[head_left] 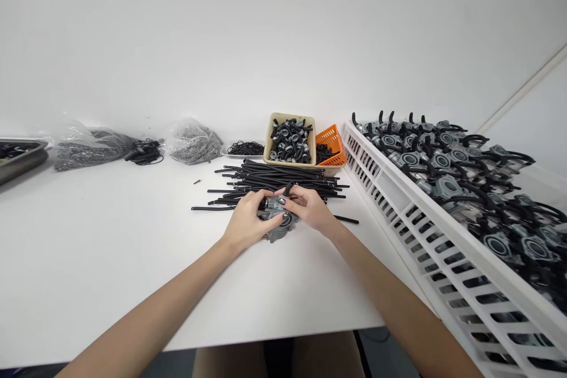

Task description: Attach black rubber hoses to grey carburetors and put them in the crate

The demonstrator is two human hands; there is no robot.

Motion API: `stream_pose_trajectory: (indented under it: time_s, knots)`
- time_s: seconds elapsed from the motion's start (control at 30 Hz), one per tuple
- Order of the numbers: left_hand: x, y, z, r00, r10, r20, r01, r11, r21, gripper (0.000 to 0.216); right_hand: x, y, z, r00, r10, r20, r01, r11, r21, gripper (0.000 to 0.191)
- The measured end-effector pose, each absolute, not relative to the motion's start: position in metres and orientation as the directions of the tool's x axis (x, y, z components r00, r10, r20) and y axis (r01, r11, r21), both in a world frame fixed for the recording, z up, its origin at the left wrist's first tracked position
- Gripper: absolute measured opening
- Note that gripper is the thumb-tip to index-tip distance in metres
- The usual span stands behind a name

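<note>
A grey metal carburetor (pixel 278 231) is between my two hands, low over the white table (pixel 133 266). My left hand (pixel 248 218) grips its left side, thumb across the front. From the right, my right hand (pixel 308 207) closes with thumb and fingers around a short black rubber piece (pixel 289 188) that sticks up from the carburetor's top. My fingers hide much of the carburetor's upper part. Just behind my hands lies a pile of black rubber hoses (pixel 270 176), spread sideways.
A white crate (pixel 398 207) heaped with carburetors (pixel 447 186) flanks the right side. Along the wall stand a beige bin of metal-and-black parts (pixel 268 156), an orange basket (pixel 339 156), a plate of black rings (pixel 244 149), plastic bags (pixel 192 142) and a metal tray (pixel 38 156).
</note>
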State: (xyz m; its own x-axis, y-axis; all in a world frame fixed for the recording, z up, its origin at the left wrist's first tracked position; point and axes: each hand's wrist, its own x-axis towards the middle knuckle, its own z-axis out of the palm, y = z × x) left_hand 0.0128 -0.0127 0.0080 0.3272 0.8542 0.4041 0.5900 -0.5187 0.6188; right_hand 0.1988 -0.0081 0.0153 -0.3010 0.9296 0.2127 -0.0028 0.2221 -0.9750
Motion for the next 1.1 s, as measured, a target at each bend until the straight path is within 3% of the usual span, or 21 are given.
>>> stream_pose_trajectory:
  time_s: [0.13, 0.23, 0.33, 0.47, 0.53, 0.6, 0.67, 0.73, 0.87, 0.97, 1.1]
  knots:
    - [0.012, -0.014, 0.011, 0.341, 0.847, 0.408, 0.639, -0.527, 0.560, 0.037, 0.195, -0.011, 0.017, -0.219, 0.920, 0.324, 0.199, 0.367, -0.909, 0.022]
    - [0.009, -0.013, 0.012, 0.363, 0.844, 0.396, 0.609, -0.536, 0.585, 0.035, 0.194, -0.015, 0.021, -0.199, 0.899, 0.390, 0.289, 0.434, -0.853, 0.018]
    - [0.006, -0.009, 0.012, 0.367, 0.827, 0.427, 0.464, -0.560, 0.686, 0.041, 0.195, -0.019, 0.025, -0.273, 0.853, 0.444, 0.214, 0.504, -0.837, 0.018]
    - [0.006, -0.008, 0.014, 0.350, 0.828, 0.438, 0.107, -0.500, 0.859, 0.055, 0.199, -0.023, 0.034, -0.378, 0.770, 0.514, 0.037, 0.567, -0.823, 0.020]
    - [0.009, -0.014, 0.014, 0.420, 0.822, 0.385, -0.107, -0.377, 0.920, 0.062, 0.201, -0.026, 0.038, -0.423, 0.769, 0.479, -0.058, 0.505, -0.861, 0.027]
    - [0.013, -0.023, 0.012, 0.583, 0.774, 0.247, -0.267, -0.105, 0.958, 0.071, 0.203, -0.029, 0.040, -0.484, 0.767, 0.420, -0.148, 0.402, -0.904, 0.034]
    - [0.017, -0.033, 0.008, 0.743, 0.663, 0.087, -0.296, 0.209, 0.932, 0.077, 0.205, -0.031, 0.040, -0.548, 0.755, 0.360, -0.207, 0.294, -0.933, 0.037]
    - [0.021, -0.041, 0.006, 0.799, 0.601, -0.014, -0.281, 0.394, 0.875, 0.078, 0.205, -0.032, 0.040, -0.591, 0.747, 0.305, -0.223, 0.212, -0.952, 0.038]
    - [0.027, -0.049, 0.006, 0.719, 0.679, -0.150, -0.347, 0.537, 0.769, 0.067, 0.209, -0.029, 0.040, -0.522, 0.826, 0.214, -0.178, 0.140, -0.974, 0.035]
    - [0.028, -0.049, 0.012, 0.685, 0.689, -0.237, -0.363, 0.605, 0.709, 0.061, 0.217, -0.019, 0.040, -0.420, 0.878, 0.230, -0.172, 0.172, -0.970, 0.043]
    - [0.018, -0.040, 0.031, 0.627, 0.749, -0.214, -0.434, 0.564, 0.702, 0.061, 0.233, -0.003, 0.036, -0.147, 0.945, 0.292, -0.088, 0.281, -0.955, 0.034]
